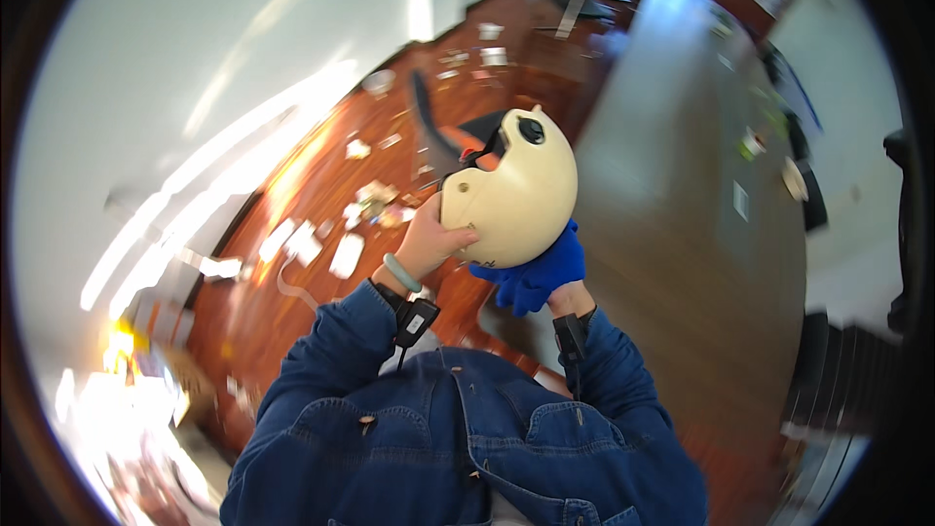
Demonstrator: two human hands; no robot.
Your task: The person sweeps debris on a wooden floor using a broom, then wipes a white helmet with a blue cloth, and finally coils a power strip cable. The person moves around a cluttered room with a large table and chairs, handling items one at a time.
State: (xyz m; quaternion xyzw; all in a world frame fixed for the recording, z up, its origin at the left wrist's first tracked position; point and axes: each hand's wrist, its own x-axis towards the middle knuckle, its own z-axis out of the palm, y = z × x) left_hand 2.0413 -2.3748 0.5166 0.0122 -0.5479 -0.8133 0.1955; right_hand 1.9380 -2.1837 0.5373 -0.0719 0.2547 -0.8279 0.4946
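A cream open-face helmet [518, 193] is held up in front of my chest, its opening facing the upper left. My left hand [431, 237] grips the helmet's lower left rim, the thumb lying on the shell. Under the helmet's lower right side is my right hand [559, 285], mostly hidden by a blue cloth or glove [540, 270] pressed against the shell. Its fingers cannot be made out. A dark strap with a red part shows at the helmet's opening.
Paper scraps and small items [380, 201] lie scattered on the reddish wood floor at left. A long grey-brown surface [679, 234] stretches along the right. Behind the helmet is a blurred black and orange object [438, 131]. Boxes [164, 321] stand by the left wall.
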